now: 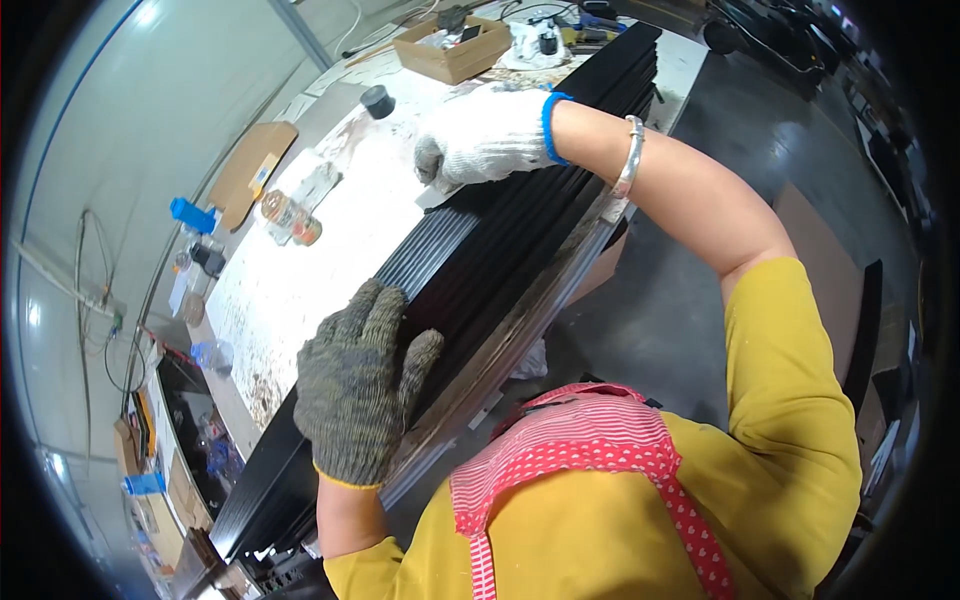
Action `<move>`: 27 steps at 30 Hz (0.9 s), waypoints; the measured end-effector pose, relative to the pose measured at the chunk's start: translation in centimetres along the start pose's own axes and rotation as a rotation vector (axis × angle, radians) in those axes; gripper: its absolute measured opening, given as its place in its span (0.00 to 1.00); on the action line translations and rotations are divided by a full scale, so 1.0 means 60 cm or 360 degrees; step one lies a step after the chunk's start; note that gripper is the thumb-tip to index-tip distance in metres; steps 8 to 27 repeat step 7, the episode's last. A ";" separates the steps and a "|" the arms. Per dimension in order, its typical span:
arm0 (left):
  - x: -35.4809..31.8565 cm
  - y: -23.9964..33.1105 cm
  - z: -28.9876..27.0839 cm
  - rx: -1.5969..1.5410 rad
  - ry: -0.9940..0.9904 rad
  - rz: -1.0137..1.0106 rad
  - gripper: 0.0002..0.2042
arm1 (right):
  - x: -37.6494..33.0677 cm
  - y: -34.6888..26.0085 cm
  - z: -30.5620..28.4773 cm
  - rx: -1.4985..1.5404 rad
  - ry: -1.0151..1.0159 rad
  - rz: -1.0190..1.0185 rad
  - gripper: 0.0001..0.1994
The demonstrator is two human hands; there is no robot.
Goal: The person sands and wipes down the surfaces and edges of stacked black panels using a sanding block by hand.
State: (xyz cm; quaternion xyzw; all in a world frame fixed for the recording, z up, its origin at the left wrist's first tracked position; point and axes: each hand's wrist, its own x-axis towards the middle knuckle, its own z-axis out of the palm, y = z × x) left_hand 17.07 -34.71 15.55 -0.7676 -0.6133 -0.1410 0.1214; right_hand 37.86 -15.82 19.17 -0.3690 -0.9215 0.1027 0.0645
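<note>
My left hand (358, 385), in a dark grey-green knitted glove, lies palm down on a stack of long black ribbed strips (470, 270). Its fingers are stretched out, with the thumb apart. Farther along the stack, my right hand (485, 140) wears a white knitted glove with a blue cuff and greyish fingertips. Those fingers are curled around a small flat pale piece (437, 198), whose edge meets the top strip; its kind is unclear. Between my hands the top strip shows a shiny grooved face. The strips run diagonally from lower left to upper right.
The stack lies along the near edge of a stained white table (340, 230). On it stand a plastic bottle (290, 218), a black round cap (377, 101) and a cardboard box (452, 50) of odds and ends. A brown board piece (255, 172) lies at the far left edge.
</note>
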 end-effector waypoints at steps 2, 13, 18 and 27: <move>0.044 0.020 0.016 -0.0003 -0.0274 0.0031 0.22 | 0.003 0.040 -0.007 -0.0067 -0.0081 -0.0027 0.13; 0.063 0.021 -0.006 -0.0074 -0.0490 -0.0309 0.24 | 0.012 0.137 -0.039 -0.0174 -0.0216 -0.0147 0.17; 0.063 0.021 -0.006 -0.0074 -0.0490 -0.0309 0.24 | 0.012 0.137 -0.039 -0.0174 -0.0216 -0.0147 0.17; 0.063 0.021 -0.006 -0.0074 -0.0490 -0.0309 0.24 | 0.012 0.137 -0.039 -0.0174 -0.0216 -0.0147 0.17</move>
